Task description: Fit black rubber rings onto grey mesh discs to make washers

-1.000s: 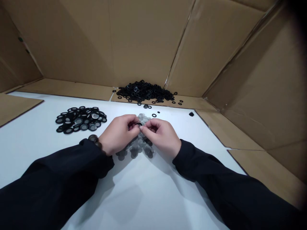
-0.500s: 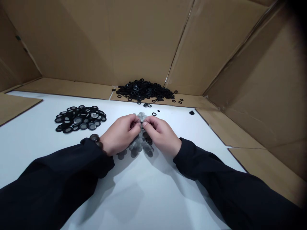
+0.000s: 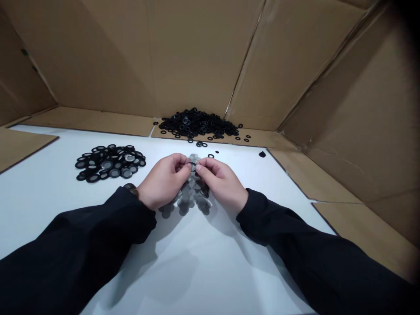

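Note:
Between my two hands is a small black rubber ring, pinched at its edges over the middle of the table. My left hand grips its left side between thumb and fingers; my right hand has its right side the same way. Whether a mesh disc sits inside the ring I cannot tell. Below and around the fingertips lies a loose pile of small grey discs, partly covered by both hands.
To the left on the white table lies a pile of black rings with grey centres. A heap of plain black rings rests against the cardboard wall. A stray ring and a small black piece lie apart.
My left fingers and thumb have shifted slightly up and apart from the right thumb, so more of the ring shows between the hands. My right hand stays nearly in place.

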The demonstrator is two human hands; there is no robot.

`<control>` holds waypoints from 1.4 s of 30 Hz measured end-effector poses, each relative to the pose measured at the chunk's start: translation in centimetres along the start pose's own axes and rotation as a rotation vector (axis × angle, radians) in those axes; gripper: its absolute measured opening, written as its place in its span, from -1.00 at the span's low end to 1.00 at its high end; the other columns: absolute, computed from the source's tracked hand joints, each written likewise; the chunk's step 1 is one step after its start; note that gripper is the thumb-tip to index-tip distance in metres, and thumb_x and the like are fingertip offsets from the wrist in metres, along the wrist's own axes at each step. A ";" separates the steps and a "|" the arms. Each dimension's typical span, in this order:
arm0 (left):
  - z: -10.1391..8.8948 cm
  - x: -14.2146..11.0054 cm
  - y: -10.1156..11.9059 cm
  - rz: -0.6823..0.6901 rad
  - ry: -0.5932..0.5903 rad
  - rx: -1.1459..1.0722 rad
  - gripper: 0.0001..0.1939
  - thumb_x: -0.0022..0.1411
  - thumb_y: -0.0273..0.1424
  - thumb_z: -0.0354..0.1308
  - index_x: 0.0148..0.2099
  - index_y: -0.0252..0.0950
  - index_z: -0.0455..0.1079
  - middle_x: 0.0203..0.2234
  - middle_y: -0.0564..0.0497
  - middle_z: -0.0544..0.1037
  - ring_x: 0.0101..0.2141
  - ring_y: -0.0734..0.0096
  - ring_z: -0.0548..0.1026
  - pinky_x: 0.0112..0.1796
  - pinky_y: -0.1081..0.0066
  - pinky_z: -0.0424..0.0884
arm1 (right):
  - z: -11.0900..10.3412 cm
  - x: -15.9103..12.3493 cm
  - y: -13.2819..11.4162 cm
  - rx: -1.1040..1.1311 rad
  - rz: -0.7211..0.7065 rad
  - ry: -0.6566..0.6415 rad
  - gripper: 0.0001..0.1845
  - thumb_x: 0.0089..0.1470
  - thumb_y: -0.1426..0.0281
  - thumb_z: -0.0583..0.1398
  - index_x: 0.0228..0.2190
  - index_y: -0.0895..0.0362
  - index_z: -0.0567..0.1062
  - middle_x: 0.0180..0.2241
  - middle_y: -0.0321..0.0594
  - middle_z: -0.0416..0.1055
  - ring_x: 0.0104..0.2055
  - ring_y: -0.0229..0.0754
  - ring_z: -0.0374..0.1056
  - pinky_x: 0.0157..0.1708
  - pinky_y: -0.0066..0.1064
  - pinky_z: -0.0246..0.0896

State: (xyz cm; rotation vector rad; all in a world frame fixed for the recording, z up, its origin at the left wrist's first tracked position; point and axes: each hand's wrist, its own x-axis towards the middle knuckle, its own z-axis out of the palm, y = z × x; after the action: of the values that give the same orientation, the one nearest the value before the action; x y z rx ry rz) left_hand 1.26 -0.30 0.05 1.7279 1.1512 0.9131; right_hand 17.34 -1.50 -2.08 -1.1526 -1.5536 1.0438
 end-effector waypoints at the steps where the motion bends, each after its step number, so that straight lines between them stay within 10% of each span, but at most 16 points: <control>1: -0.1 0.0 0.1 -0.010 -0.026 0.006 -0.84 0.17 -0.29 0.08 -0.35 -0.28 0.34 -0.56 0.08 0.40 -0.56 0.50 0.31 -0.54 0.48 0.23 | 0.0 0.0 0.0 -0.015 -0.003 0.002 -0.72 0.11 0.16 0.16 -0.40 0.14 0.40 -0.53 -0.38 0.23 -0.50 -0.32 0.13 -0.49 -0.47 0.08; 14: -0.2 -0.2 0.3 -0.013 -0.071 -0.024 -0.83 0.18 -0.31 0.09 -0.39 -0.30 0.33 -0.59 0.11 0.33 -0.58 0.55 0.25 -0.58 0.51 0.17 | -0.6 -0.1 -0.5 -0.340 -0.184 -0.034 -0.78 0.19 0.29 0.04 -0.45 0.11 0.31 -0.52 -0.35 0.21 -0.45 -0.28 0.13 -0.42 -0.43 0.07; 23: 0.2 -0.2 0.4 -0.009 0.042 -0.104 -0.79 0.21 -0.25 0.10 -0.34 -0.31 0.33 -0.55 0.11 0.36 -0.55 0.55 0.27 -0.54 0.53 0.21 | 0.0 -0.2 0.0 -0.003 -0.073 -0.030 -0.77 0.17 0.21 0.10 -0.32 0.12 0.38 -0.48 -0.35 0.26 -0.45 -0.30 0.16 -0.43 -0.45 0.13; 42: 0.1 -0.2 0.0 -0.068 -0.152 -0.103 -0.83 0.13 -0.32 0.11 -0.40 -0.32 0.35 -0.60 0.09 0.30 -0.59 0.57 0.21 -0.61 0.54 0.14 | -0.6 -0.2 -0.3 -0.035 -0.037 -0.051 -0.86 0.03 0.33 0.18 -0.45 0.16 0.40 -0.53 -0.37 0.25 -0.50 -0.33 0.14 -0.48 -0.45 0.09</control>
State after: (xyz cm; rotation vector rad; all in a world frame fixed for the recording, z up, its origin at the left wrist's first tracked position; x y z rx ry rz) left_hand 1.27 -0.51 -0.01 1.6351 1.0395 0.7724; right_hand 17.90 -1.66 -1.67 -1.1247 -1.6326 1.0328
